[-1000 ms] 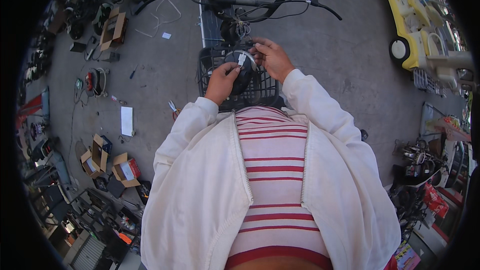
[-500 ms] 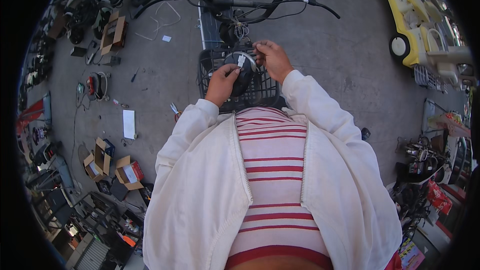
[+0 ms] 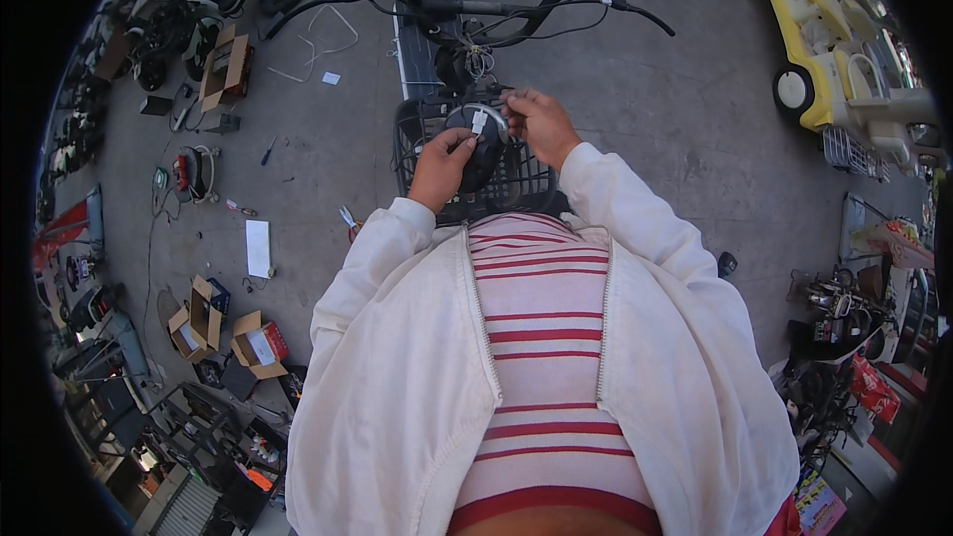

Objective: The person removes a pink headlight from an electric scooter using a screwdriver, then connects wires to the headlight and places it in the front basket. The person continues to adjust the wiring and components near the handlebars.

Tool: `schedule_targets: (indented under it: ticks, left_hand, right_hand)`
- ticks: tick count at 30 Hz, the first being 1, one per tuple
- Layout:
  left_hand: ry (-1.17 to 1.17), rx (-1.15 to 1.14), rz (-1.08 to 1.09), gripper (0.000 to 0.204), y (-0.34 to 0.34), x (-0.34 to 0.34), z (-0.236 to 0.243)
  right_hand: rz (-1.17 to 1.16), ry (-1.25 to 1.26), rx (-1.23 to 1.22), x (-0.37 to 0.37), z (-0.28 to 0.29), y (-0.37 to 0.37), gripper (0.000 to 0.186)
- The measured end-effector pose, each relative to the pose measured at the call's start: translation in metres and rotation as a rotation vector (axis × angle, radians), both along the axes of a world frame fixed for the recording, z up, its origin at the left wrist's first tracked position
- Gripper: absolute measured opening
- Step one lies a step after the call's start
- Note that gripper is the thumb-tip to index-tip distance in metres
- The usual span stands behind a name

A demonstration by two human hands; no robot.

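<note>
Over the black front basket point(image 3: 539, 189) of a two-wheeler, my left hand point(image 3: 440, 171) closes thumb and finger on a small white plastic connector point(image 3: 478, 123). Just right of it, my right hand point(image 3: 542, 126) is pinched shut near the far rim of the basket. What its fingertips hold is too small to make out. Below the connector lies a dark rounded part point(image 3: 480, 171) with a silvery rim, possibly a headlight. A bundle of thin wires point(image 3: 479, 62) hangs beyond my hands, under the handlebar point(image 3: 483, 8).
Pliers point(image 3: 347, 217) and a screwdriver point(image 3: 268, 150) lie on the floor to the left, near a white sheet point(image 3: 258, 248). Cardboard boxes point(image 3: 227, 69) stand farther left. A yellow vehicle point(image 3: 794, 50) is parked at the far right.
My right hand has shifted very slightly. The left hand keeps its pinch on the connector, almost unmoved.
</note>
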State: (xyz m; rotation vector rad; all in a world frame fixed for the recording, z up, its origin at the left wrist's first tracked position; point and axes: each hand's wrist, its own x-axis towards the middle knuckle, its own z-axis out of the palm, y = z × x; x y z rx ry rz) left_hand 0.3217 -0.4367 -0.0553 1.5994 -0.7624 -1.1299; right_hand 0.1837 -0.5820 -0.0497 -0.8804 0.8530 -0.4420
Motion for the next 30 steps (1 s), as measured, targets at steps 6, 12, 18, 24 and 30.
schedule_targets:
  ticks: [6, 12, 18, 24, 30]
  left_hand:
    - [-0.006, 0.016, 0.001, 0.023, -0.001, -0.001, 0.007]
    - [-0.02, 0.046, 0.0, 0.021, -0.001, 0.0, 0.009]
    - [-0.013, 0.032, -0.006, 0.021, -0.002, 0.0, 0.005]
    - [0.011, 0.038, -0.01, 0.022, -0.002, 0.0, 0.006]
    - [-0.028, 0.035, -0.025, 0.022, -0.001, 0.001, 0.008]
  right_hand:
    - [0.045, -0.025, 0.024, -0.001, -0.001, 0.002, 0.017]
    - [0.147, -0.027, 0.047, 0.001, 0.014, 0.011, 0.022]
    - [0.223, 0.012, 0.001, 0.005, 0.014, 0.015, 0.023]
    - [0.244, 0.008, -0.012, 0.005, 0.014, 0.015, 0.024]
    - [0.259, 0.014, -0.02, 0.005, 0.012, 0.014, 0.024]
